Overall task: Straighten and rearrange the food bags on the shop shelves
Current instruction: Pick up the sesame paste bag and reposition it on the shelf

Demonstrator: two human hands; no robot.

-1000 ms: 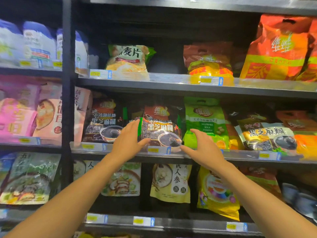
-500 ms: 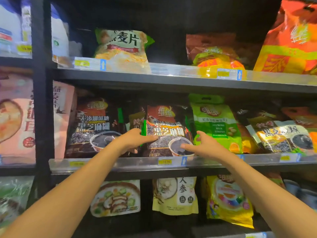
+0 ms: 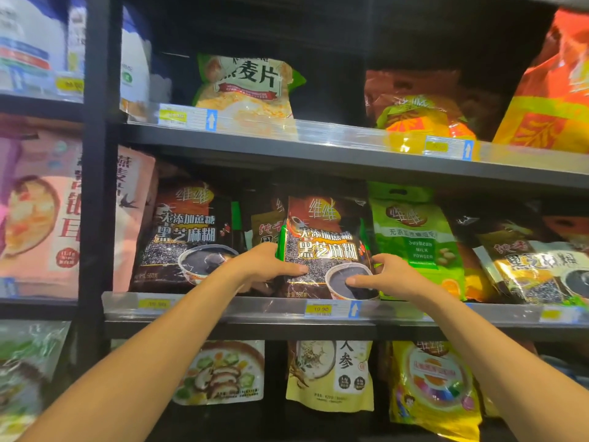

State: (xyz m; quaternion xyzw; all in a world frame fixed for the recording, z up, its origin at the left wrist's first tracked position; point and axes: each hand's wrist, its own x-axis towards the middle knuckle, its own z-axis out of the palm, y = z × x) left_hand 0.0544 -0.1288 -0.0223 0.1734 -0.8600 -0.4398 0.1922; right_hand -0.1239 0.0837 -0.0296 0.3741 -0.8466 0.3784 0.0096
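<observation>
A dark black-sesame paste bag (image 3: 325, 240) with a red top stands upright on the middle shelf (image 3: 255, 309). My left hand (image 3: 266, 266) grips its lower left edge, thumb across the front. My right hand (image 3: 384, 277) holds its lower right corner, thumb over the printed bowl. A matching sesame bag (image 3: 188, 237) stands to the left, and a green soybean milk powder bag (image 3: 417, 237) stands just right of the held bag. Between the two sesame bags a brown bag (image 3: 264, 228) shows partly from behind.
The upper shelf (image 3: 334, 138) carries an oat flakes bag (image 3: 248, 87), a red-yellow bag (image 3: 420, 110) and a large orange bag (image 3: 554, 100). A black upright post (image 3: 97, 186) divides off pink bags (image 3: 41, 212). Another sesame bag (image 3: 535, 263) leans at far right. Several pouches hang below.
The view has moved closer and slightly up. Both hands have closed onto the sesame bag's lower corners; earlier the right hand was only nearing its edge.
</observation>
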